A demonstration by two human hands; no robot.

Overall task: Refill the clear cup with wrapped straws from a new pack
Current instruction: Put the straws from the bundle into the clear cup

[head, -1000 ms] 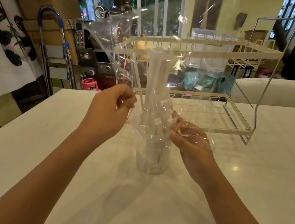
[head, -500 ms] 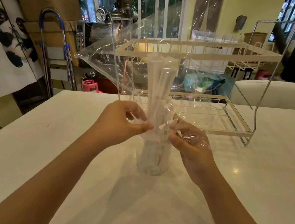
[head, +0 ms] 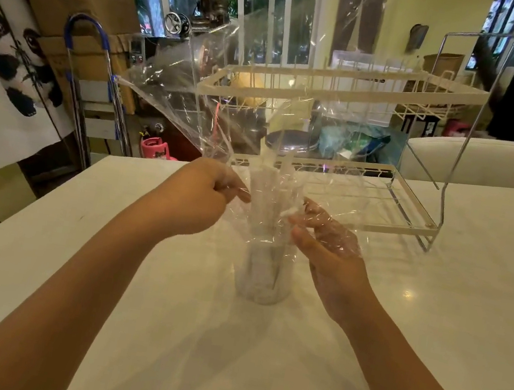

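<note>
A clear cup (head: 264, 272) stands upright on the white table (head: 431, 326), between the person's 2 hands. A bunch of wrapped straws (head: 271, 193) sits in it, upright and leaning slightly, their tops rising well above the rim. A clear plastic bag (head: 224, 97) is draped around the straws and billows up and out to the left, above the cup.

The left hand (head: 195, 200) is curled closed just left of the straws, thumb and fingertips pinched on the gathered plastic at about the height of the cup's rim. The right hand (head: 329, 253) is just right of the straws with a fold of the same plastic lying over its fingers; the fingers are loosely bent toward the straws, and I cannot tell whether they actually grip the plastic or the straws.

Behind the cup, farther along the table, stands a white wire rack (head: 407, 225) with 2 tiers.
</note>
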